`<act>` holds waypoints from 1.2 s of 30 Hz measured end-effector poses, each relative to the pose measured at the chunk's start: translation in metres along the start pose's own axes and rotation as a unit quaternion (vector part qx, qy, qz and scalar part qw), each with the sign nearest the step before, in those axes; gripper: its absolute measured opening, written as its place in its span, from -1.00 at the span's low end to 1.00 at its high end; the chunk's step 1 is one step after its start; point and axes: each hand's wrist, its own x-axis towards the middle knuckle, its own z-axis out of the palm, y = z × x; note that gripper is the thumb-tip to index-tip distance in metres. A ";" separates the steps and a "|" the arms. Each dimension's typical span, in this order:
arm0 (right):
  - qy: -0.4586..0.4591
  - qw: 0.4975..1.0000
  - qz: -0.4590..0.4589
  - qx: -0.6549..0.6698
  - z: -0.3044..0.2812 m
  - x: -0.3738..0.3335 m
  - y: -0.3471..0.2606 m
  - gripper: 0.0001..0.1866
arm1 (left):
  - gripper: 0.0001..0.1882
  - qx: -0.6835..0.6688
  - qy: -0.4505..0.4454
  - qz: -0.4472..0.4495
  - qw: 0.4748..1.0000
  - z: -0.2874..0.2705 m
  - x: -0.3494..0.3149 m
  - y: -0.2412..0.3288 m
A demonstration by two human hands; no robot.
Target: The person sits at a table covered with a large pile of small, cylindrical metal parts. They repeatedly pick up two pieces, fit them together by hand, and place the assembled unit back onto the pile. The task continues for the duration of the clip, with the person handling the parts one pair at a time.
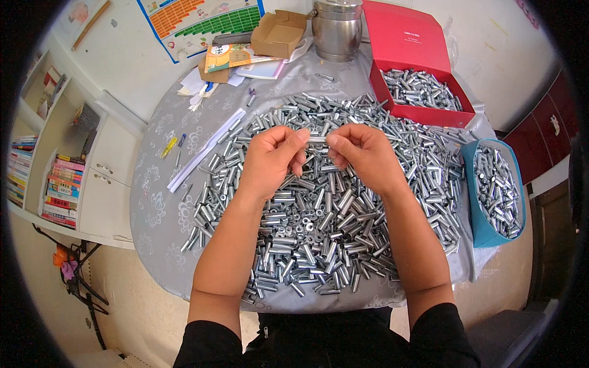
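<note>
Between my two hands, over the pile, is a slim silver metal bolt (317,140), held level. Thumb and fingers of my left hand (277,152) pinch its left end. At its right end, my right hand (359,150) grips it the same way. My fingers cover both ends, so its full shape is hidden. Below and around my hands spreads a wide heap of shiny metal sleeves (343,211) and bolts. Small washers and nuts (304,226) lie in the heap, just beneath my hands.
An open red box (423,116) full of metal anchors stands at the back right. The blue fabric bin (475,214) at the right edge is also filled. A steel pot (337,30), cardboard box (279,35) and books stand at the back; a folded paper strip (205,150) lies left.
</note>
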 end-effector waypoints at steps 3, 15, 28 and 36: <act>0.019 0.998 -0.045 0.030 0.004 0.001 0.003 -0.81 | -0.70 -0.015 0.007 -0.011 1.000 0.001 -0.001 0.004; 0.006 1.000 0.004 0.012 0.000 0.000 -0.001 -0.80 | -0.72 -0.013 0.002 -0.005 1.000 -0.002 0.001 -0.001; -0.004 1.000 0.008 0.015 -0.002 0.002 0.003 -0.77 | -0.71 -0.006 0.009 -0.007 1.000 -0.001 0.001 0.001; -0.004 1.000 0.013 0.009 -0.002 0.003 0.002 -0.79 | -0.70 -0.013 0.006 -0.007 1.000 -0.002 0.001 -0.001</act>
